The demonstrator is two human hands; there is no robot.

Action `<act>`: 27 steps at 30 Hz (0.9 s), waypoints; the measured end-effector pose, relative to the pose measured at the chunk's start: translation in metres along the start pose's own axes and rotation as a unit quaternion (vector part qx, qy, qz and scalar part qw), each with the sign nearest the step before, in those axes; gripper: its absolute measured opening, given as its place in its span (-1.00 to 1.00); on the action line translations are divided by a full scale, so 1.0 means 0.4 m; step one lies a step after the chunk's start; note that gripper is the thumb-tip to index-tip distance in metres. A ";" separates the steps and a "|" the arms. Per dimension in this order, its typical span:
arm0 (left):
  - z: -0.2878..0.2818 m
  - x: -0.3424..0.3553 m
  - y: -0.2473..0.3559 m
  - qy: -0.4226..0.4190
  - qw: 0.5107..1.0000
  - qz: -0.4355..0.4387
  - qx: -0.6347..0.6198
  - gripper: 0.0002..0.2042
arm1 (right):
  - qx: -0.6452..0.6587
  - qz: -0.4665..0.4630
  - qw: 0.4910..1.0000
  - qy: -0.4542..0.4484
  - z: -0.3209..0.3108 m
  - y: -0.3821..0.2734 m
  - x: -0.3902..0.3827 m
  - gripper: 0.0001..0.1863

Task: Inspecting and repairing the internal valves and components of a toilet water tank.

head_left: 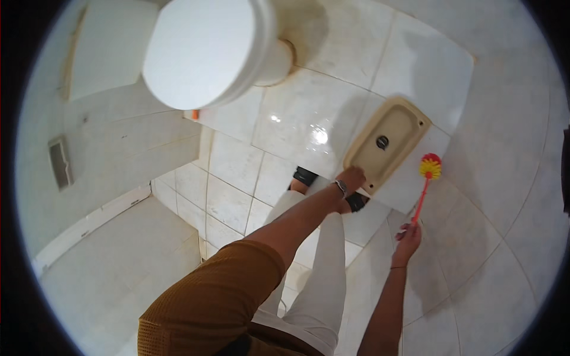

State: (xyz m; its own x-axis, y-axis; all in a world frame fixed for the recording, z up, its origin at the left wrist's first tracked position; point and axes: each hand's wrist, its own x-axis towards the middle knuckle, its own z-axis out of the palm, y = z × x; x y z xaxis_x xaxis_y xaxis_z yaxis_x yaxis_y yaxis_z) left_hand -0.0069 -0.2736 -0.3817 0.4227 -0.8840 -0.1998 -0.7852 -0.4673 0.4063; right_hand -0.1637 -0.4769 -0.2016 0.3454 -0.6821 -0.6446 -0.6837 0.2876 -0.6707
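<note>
Red-handled brush (424, 191) in the right hand (408, 240), beige tray (409, 121) under the left (351, 178)

A white toilet (205, 50) with its lid down takes up the far left of the tiled floor (309, 98), a small orange object (195, 114) showing beside it. Dark sandals (304, 175) and pale trousers (328, 279) block part of the near edge. The tray is near the floor's right edge. The left fingers are curled at its near end; whether they grip the rim, I cannot tell. The right fingers are clamped round the handle, the red and yellow bristles upward, just right of the tray.
</note>
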 end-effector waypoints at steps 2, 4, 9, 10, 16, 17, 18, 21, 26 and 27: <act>-0.052 -0.063 -0.044 0.005 1.000 -0.003 -0.028 -0.77 | 0.050 -0.026 0.998 -0.004 0.052 -0.034 0.093 -0.71; -0.106 -0.144 -0.068 0.015 0.998 -0.003 -0.063 -0.75 | 0.033 -0.048 0.998 -0.010 0.085 -0.052 0.158 -0.70; -0.278 -0.460 -0.097 -0.120 0.911 -0.311 -0.242 -0.82 | -0.018 0.007 1.000 -0.006 0.076 -0.048 0.280 -0.49; -0.253 -0.562 -0.119 -0.099 0.886 -0.359 -0.278 -0.80 | -0.031 0.031 0.999 -0.028 0.057 -0.027 0.319 -0.43; -0.296 -1.177 -0.061 -0.031 0.687 -0.586 -0.428 -0.70 | 0.008 0.048 0.997 0.056 -0.006 -0.040 0.382 -0.47; -0.311 -1.266 -0.041 -0.072 0.673 -0.611 -0.409 -0.66 | -0.009 0.043 0.995 0.085 -0.004 -0.054 0.356 -0.48; -0.325 -1.328 -0.011 -0.095 0.677 -0.636 -0.359 -0.60 | -0.022 0.018 0.997 0.077 -0.011 -0.061 0.329 -0.52; -0.321 -1.549 0.075 -0.168 0.645 -0.666 -0.335 -0.55 | -0.095 -0.090 0.991 -0.037 0.140 -0.071 0.222 -0.67; -0.385 -1.551 0.159 -0.106 0.596 -0.666 -0.437 -0.63 | -0.230 -0.347 0.886 -0.203 0.360 -0.192 -0.089 -0.68; -0.402 -1.574 0.193 -0.041 0.574 -0.662 -0.480 -0.55 | -0.287 -0.341 0.868 -0.218 0.426 -0.247 -0.205 -0.74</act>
State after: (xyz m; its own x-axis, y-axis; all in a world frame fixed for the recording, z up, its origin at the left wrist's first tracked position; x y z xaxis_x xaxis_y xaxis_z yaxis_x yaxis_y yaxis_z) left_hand -0.2609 0.2494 -0.0811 0.3079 0.2215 -0.9253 0.8281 -0.5412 0.1460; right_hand -0.0150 -0.3349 -0.1452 0.9204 -0.2061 -0.3322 -0.3897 -0.5510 -0.7379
